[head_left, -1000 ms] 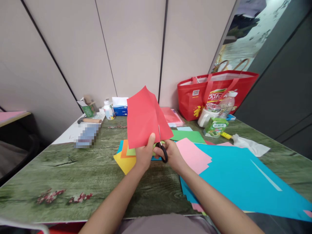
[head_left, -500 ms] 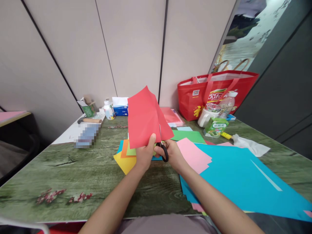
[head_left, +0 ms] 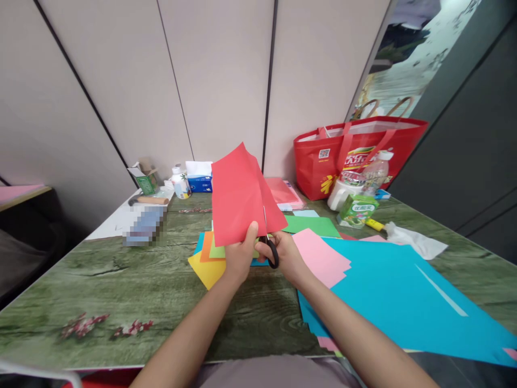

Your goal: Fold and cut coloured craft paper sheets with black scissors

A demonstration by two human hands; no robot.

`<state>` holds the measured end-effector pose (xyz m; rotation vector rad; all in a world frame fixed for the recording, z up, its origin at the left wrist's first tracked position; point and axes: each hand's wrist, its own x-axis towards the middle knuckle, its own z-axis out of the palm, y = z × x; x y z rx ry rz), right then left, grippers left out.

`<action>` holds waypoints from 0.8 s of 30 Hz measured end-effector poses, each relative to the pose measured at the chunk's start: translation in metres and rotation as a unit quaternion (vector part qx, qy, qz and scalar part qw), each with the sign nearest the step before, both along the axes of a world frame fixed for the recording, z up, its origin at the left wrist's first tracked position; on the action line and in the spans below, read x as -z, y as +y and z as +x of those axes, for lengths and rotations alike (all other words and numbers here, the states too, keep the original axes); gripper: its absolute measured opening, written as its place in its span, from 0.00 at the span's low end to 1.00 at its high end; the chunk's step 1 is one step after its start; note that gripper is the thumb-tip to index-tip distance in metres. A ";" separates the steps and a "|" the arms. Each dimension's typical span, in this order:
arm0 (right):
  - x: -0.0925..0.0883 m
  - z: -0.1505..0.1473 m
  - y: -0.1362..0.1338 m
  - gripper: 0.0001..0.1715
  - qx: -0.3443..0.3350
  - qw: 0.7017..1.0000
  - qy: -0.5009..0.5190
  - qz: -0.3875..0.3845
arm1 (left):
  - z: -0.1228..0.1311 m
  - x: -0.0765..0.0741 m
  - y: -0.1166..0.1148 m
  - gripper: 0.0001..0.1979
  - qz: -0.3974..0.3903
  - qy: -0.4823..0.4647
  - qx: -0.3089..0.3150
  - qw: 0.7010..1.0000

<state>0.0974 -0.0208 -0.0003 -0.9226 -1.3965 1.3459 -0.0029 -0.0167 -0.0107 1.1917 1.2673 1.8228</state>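
Note:
My left hand [head_left: 239, 256] pinches the bottom edge of a red paper sheet [head_left: 238, 196] and holds it upright above the table. My right hand [head_left: 286, 254] grips black-handled scissors [head_left: 270, 249], fingers through the loops. The blades point up into the red sheet along a cut line near its right side. Under both hands lies a small stack of yellow, orange and green paper pieces [head_left: 207, 257].
A large blue sheet [head_left: 396, 296] and a pink sheet [head_left: 321, 257] lie at the right on the green table [head_left: 121, 280]. A red shopping bag [head_left: 355, 153], a bottle [head_left: 374, 172], a green carton [head_left: 357, 210], a tissue box [head_left: 198, 177] and a hammer [head_left: 147, 200] stand farther back.
The scissors have moved slightly up into the red sheet, and the sheet has shifted a touch to the right. Otherwise both hands stay in place.

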 end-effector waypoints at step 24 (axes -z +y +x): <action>0.010 0.003 0.006 0.19 0.013 1.000 0.006 -0.011 | 0.001 -0.001 0.000 0.09 0.009 0.002 0.011 1.000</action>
